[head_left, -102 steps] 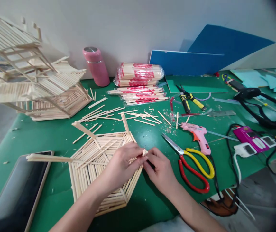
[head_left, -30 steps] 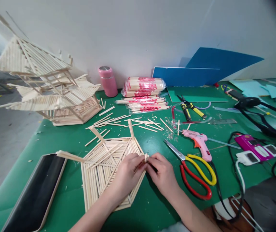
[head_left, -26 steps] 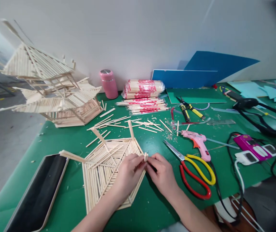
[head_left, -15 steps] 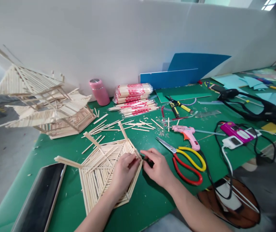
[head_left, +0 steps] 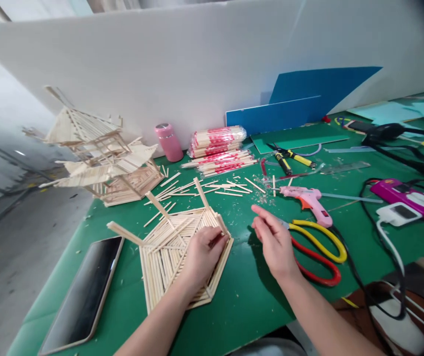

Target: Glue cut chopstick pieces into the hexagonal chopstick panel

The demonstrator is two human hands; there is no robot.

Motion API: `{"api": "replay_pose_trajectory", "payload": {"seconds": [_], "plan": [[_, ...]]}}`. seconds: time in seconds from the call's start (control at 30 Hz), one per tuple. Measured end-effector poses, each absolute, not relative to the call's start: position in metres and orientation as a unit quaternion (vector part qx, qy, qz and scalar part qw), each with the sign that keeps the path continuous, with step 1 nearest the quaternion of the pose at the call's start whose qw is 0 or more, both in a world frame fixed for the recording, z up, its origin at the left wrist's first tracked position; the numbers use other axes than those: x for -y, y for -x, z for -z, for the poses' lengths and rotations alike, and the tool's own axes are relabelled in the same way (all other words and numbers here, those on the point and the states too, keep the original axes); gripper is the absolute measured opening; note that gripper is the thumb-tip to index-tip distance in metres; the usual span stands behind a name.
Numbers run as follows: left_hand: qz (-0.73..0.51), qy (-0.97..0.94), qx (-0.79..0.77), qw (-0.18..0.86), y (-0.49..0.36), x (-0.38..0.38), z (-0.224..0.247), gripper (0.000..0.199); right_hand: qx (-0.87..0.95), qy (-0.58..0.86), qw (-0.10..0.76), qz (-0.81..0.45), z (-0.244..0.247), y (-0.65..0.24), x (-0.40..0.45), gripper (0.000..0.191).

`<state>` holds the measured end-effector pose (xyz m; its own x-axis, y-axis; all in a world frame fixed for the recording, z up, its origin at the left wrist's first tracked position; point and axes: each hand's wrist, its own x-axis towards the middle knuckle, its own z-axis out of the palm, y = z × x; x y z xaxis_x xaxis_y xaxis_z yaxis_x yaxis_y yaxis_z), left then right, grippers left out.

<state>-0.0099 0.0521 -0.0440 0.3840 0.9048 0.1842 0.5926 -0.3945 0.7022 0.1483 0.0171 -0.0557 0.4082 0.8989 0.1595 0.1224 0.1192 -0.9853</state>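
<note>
A many-sided base of wooden sticks point(head_left: 163, 277) lies on the green table, with several short posts standing along its edge. My left hand point(head_left: 204, 252) rests over its right side. Thumb and fingers there are pinched on the foot of a short wooden post point(head_left: 217, 222) at the right corner; the fingertips partly hide it. My right hand point(head_left: 273, 240) hovers to the right of the base, fingers loosely stretched out and nothing visible in them. Just behind that hand lie scissors point(head_left: 318, 257) with one red and one yellow handle, their blades mostly covered by it.
Beyond the scissors lies a pink glue gun point(head_left: 310, 200). Loose sticks point(head_left: 197, 188), bagged sticks point(head_left: 217, 143), a pink bottle point(head_left: 169, 143) and pliers point(head_left: 291, 158) are farther back. A stick pagoda model point(head_left: 104, 158) stands at left, behind a phone point(head_left: 82, 296). A purple power strip point(head_left: 406, 198) sits right.
My right hand has drawn away from the post to the right, towards the scissors. My left hand stays on the post. The view has swung left, so the scene sits farther right.
</note>
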Motion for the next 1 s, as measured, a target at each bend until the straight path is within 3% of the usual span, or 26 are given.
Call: {"api": "replay_pose_trajectory", "payload": {"seconds": [1.0], "plan": [[-0.3,-0.785,-0.461,0.284,0.009,-0.0474,0.0347,0.022,0.466,0.592,0.592,-0.285,0.0627,-0.147,-0.0206,0.032]]}}
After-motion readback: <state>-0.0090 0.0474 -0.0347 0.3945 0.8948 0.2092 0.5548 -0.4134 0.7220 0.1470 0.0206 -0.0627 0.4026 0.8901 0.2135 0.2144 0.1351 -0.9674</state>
